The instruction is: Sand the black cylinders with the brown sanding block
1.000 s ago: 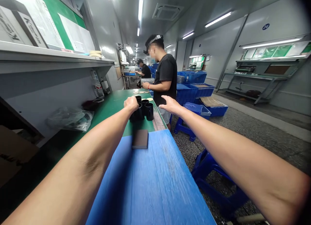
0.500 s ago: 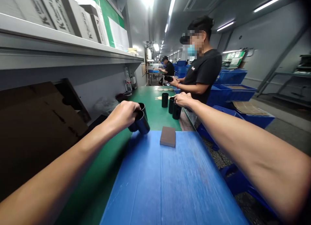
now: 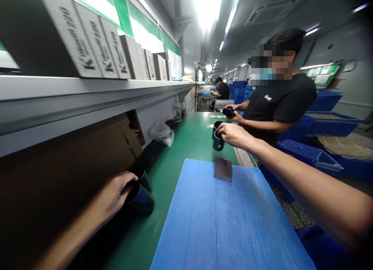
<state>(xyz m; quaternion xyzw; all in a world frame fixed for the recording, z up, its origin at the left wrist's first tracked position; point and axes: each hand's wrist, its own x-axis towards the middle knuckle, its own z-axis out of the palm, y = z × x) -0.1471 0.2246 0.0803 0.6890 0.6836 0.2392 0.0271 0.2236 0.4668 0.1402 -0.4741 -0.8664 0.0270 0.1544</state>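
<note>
My left hand point(image 3: 116, 194) is closed on two black cylindrical cups point(image 3: 142, 194), low at the left edge of the green bench point(image 3: 186, 140), close to a brown cardboard sheet point(image 3: 67, 173). My right hand point(image 3: 233, 135) reaches far along the bench and grips the rims of two more black cups point(image 3: 218, 140). A small brown block point(image 3: 223, 169) lies on the blue board point(image 3: 221, 215) between my arms.
A person in a black shirt point(image 3: 279, 103) stands right beside the far cups, holding a black cup. A grey shelf point(image 3: 87, 95) with white boxes overhangs the bench at left. Blue crates point(image 3: 329, 122) line the right. A plastic bag point(image 3: 162, 133) lies by the wall.
My left hand has carried its two cups back toward me and down to the bench's left edge. My right hand has closed on the far cups. My view swung left.
</note>
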